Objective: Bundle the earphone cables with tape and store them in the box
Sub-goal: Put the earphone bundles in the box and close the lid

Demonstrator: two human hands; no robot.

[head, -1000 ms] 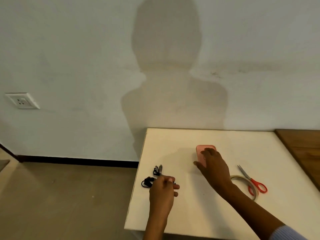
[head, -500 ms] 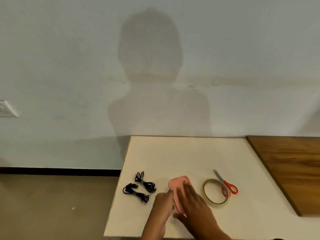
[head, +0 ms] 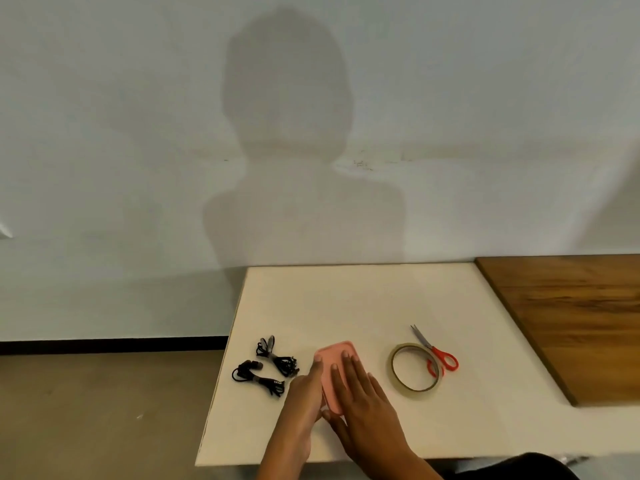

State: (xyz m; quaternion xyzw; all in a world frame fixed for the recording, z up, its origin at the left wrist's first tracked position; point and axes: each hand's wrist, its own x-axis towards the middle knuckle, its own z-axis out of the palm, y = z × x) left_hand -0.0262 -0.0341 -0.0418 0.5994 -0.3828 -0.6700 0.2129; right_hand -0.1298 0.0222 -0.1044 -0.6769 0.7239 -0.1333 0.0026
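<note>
Pink box (head: 332,370) sits shut under my flat right hand (head: 367,414), left hand (head: 304,396) against its side; both taped earphone bundles (head: 268,367) wait beside it, unstored.

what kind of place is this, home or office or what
Hard to say for sure; it looks like a plain indoor room set up as a simple work spot. A bare white painted wall with a black skirting strip, a brownish floor, and a white tabletop beside a brown wooden board.
</note>
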